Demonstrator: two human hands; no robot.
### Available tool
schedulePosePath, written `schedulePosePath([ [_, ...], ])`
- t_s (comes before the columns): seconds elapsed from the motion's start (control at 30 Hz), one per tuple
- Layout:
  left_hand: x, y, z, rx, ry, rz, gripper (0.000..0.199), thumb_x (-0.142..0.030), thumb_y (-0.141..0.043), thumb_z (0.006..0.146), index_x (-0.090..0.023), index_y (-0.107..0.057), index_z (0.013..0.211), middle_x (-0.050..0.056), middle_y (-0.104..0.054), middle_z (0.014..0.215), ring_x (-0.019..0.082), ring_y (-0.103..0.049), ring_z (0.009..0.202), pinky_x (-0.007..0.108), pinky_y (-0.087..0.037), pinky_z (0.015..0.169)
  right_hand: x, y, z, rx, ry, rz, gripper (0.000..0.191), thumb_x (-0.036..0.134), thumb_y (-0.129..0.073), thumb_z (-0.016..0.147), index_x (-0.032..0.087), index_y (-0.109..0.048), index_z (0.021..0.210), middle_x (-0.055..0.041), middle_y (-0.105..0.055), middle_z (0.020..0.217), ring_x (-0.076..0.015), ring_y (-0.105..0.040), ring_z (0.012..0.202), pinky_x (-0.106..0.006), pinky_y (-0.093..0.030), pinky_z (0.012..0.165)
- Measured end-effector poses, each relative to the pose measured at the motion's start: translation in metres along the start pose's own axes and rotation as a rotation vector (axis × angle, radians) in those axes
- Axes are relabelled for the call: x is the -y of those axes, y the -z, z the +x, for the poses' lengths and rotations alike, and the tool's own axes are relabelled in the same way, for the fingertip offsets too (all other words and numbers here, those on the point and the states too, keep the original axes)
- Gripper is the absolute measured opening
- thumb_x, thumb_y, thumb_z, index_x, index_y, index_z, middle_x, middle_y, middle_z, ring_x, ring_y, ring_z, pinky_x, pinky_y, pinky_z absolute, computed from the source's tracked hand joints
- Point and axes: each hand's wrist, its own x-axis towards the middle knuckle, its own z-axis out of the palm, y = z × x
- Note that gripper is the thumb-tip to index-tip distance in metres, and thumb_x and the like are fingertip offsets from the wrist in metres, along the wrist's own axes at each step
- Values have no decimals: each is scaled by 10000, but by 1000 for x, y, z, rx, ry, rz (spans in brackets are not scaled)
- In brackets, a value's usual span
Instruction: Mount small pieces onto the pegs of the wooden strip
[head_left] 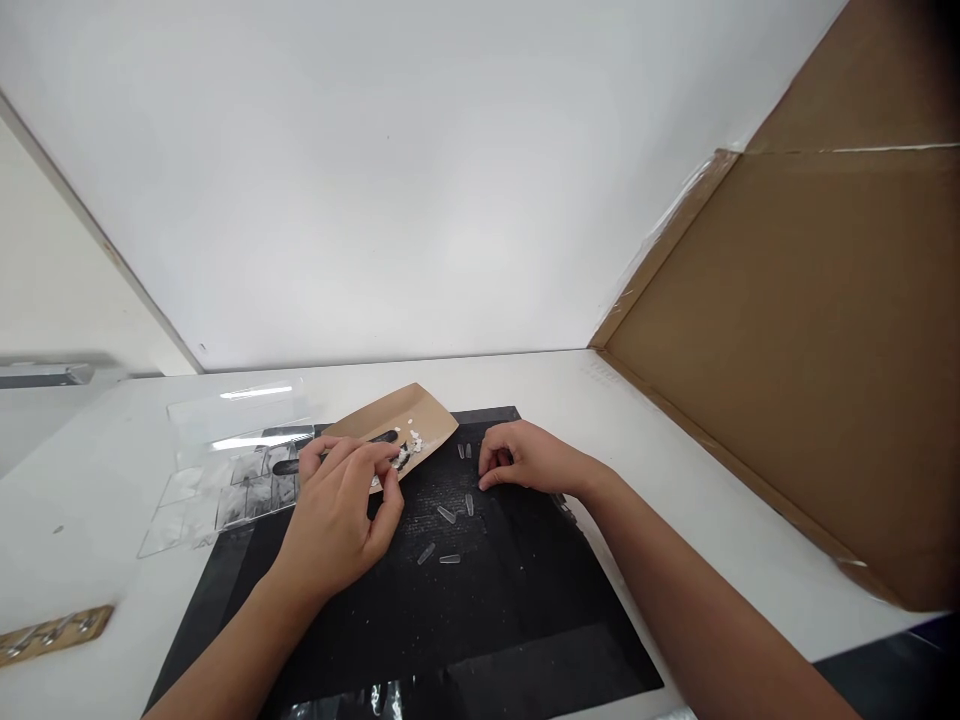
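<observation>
My left hand [337, 515] is curled over a slim black-handled tool [286, 467], whose other black end [386, 437] shows past the fingers. Its middle is hidden, so its kind does not show. Under those fingertips is a brown tray [375, 415], tilted on the mat, with small white pieces [415, 440] in it. To the right, my right hand [521, 458] rests low over the black mat [540, 590]. Thumb and forefinger come close together; anything between them is too small to see. Clear tapered nail tips [449, 559] lie loose on the mat, two more nail tips [465, 451] beside my right fingers.
At the left stands an open clear plastic box [176, 510] with compartments holding clear pieces. Its raised lid [240, 410] leans back. A tall cardboard panel [810, 350] borders the right side, and a white wall [390, 200] the back. A wooden strip with metal parts [56, 635] lies front left.
</observation>
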Motion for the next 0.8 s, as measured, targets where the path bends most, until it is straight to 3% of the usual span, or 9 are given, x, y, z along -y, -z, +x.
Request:
schedulePosePath([
  [0.33, 2, -2, 0, -7, 5, -7, 225, -129, -584, 957, -205, -565, 1168, 16, -719, 870, 241, -706, 901, 480, -396, 1053, -3, -5, 4, -108, 11, -70, 80, 317, -761, 903, 259, -813, 885, -27, -762, 882, -190, -687, 771, -312, -532, 716],
  [0.53, 3, -2, -1, 1, 12, -9, 227, -139, -580, 969, -208, -556, 1185, 16, -724, 881, 243, -703, 915, 486, -393, 1049, -5, -4, 5, -200, -50, -58, 136, 329, -691, 954, 262, -803, 990, -10, -804, 928, -182, -738, 812, -306, -574, 746],
  [0.8, 2, -2, 0, -11, -4, -22, 229, -122, -588, 967, -212, -548, 1174, 9, -713, 870, 231, -700, 911, 482, -395, 1045, -22, -1, 10, -336, -146, -189, 83, 261, -748, 874, 249, -800, 810, -38, -751, 854, -211, -669, 780, -338, -502, 724],
])
